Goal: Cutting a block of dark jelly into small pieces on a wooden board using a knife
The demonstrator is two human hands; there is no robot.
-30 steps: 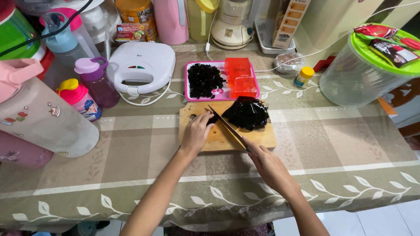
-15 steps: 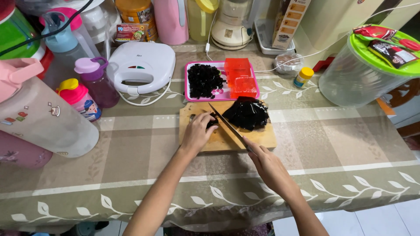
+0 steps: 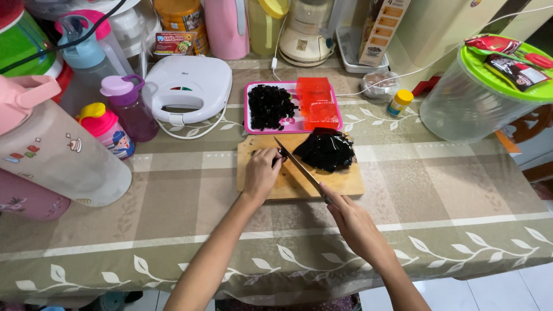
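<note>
Left hand [image 3: 260,173] pins small black jelly piece [image 3: 280,154] on wooden cutting board [image 3: 345,181]; right hand [image 3: 352,222] grips steel knife [image 3: 296,164]. Large black jelly mass [image 3: 326,150] uncut; pink tray [image 3: 249,109] part-filled with cubes.

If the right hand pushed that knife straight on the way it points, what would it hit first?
Probably the small dark piece under the left hand fingertips, beside the knife tip on the cutting board. Past that lies the pink tray. The right hand holds the handle; depth is unclear.

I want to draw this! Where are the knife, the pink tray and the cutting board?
knife [image 3: 296,163], head view, middle of the blade
pink tray [image 3: 246,109], head view, left rim
cutting board [image 3: 345,183], head view, bare right part
</note>
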